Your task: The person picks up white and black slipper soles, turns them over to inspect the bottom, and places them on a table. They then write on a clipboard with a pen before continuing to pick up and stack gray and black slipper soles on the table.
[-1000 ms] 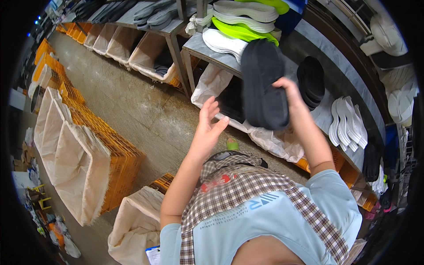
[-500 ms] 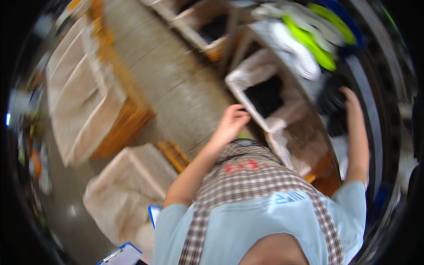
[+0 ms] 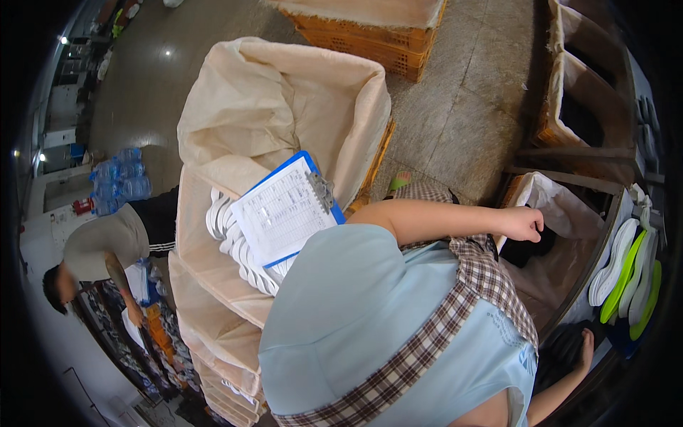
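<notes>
- The right hand (image 3: pixel 585 350), lower right, lies against a cluster of black, foam-like shoe soles (image 3: pixel 558 350); the fingers are extended close together, but whether they grip cannot be told.
- A hold on only one edge could let a sole slip or drag its neighbours askew, as the pieces sit dark and close together.
- The left hand (image 3: pixel 523 223), fingers curled narrow in a loose fist with nothing seen in it, hangs over a crate lined with white sheeting (image 3: pixel 562 206); the loose liner could snag a finger if the hand dips.
- Just beyond the black soles, white and neon-green wavy soles (image 3: pixel 626 274) lean together on a grey tabletop; a careless sweep of the right hand could scatter them.
- Behind the left elbow, a blue clipboard with white paper (image 3: pixel 284 210) tilts over curved white soles (image 3: pixel 245 260) in a cream cloth-lined bin (image 3: pixel 196 231); a backward elbow could knock it loose.
- At far left, a co-worker in a grey shirt (image 3: pixel 107 242) bends forward, well apart.
</notes>
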### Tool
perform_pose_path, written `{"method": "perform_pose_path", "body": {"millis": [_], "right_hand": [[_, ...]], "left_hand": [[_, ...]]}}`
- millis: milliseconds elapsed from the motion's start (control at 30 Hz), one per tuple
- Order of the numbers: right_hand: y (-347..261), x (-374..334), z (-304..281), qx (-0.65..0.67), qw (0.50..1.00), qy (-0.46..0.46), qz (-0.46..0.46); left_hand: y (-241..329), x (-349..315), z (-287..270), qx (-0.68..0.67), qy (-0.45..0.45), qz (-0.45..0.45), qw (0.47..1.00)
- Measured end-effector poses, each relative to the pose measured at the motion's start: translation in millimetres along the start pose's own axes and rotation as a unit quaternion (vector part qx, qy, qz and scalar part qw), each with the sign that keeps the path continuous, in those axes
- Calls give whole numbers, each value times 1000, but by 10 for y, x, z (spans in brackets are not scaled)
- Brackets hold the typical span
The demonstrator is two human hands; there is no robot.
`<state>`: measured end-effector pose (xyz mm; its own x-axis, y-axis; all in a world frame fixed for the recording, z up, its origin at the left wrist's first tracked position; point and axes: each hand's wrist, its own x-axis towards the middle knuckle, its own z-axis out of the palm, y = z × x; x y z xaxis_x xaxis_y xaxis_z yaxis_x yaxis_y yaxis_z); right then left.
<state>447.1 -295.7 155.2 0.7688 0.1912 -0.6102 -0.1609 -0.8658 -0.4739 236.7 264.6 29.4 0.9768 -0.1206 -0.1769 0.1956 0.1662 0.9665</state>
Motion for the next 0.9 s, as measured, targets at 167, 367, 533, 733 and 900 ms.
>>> {"method": "perform_pose_path", "body": {"millis": [167,367,533,733,900], "right_hand": [[-63,-113,-32,-71,994,43,75],[-1602,-592,386,78,984,160,-28],[-2907,-699,2276,145,940,-286,-112],[-3379,-108,4111,-28,902,-412,-126],[-3528,161,4770,-27,878,-478,15]], "left_hand": [[31,-158,-246,53,39,25,997],[127,-1282,-1441,149,184,95,967],[-37,-3005,-2635,342,399,-213,824],[-542,-4744,-2968,215,162,-436,859],[-1085,-5198,-2845,59,296,-352,886]]}}
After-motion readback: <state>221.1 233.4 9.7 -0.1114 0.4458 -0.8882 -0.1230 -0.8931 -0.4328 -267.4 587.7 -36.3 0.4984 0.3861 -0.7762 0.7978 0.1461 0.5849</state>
